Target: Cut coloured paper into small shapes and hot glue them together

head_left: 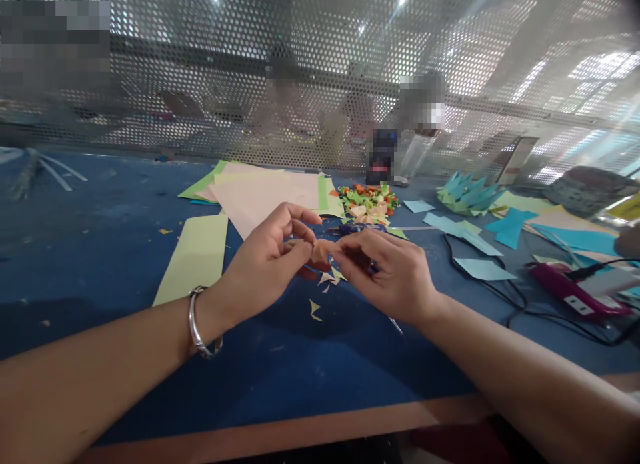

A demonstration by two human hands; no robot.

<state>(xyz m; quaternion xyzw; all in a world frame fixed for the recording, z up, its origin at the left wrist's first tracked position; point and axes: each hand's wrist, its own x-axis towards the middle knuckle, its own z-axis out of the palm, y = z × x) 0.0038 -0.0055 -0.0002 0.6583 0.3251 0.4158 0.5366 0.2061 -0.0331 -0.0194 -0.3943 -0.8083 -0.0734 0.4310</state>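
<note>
Between my two hands, over the middle of the blue table, is a small piece of peach paper (324, 251). My left hand (280, 251) pinches its left side between thumb and fingers, with a silver bracelet (195, 324) on that wrist. On the right side, the fingertips of my right hand (385, 264) close on the same paper. Its exact shape is partly covered by my fingers. Small paper scraps (315, 309) lie on the table below and behind my hands. Just beyond my right hand is a dark blue tool (360, 229), mostly hidden.
Large paper sheets (265, 191) and a pale yellow strip (193, 257) lie left of centre. A pile of small coloured paper pieces (370, 203) sits behind my hands. At right are a folded blue-green paper form (467, 194), blue paper pieces (485, 269) and a magenta power strip (575, 294) with black cables.
</note>
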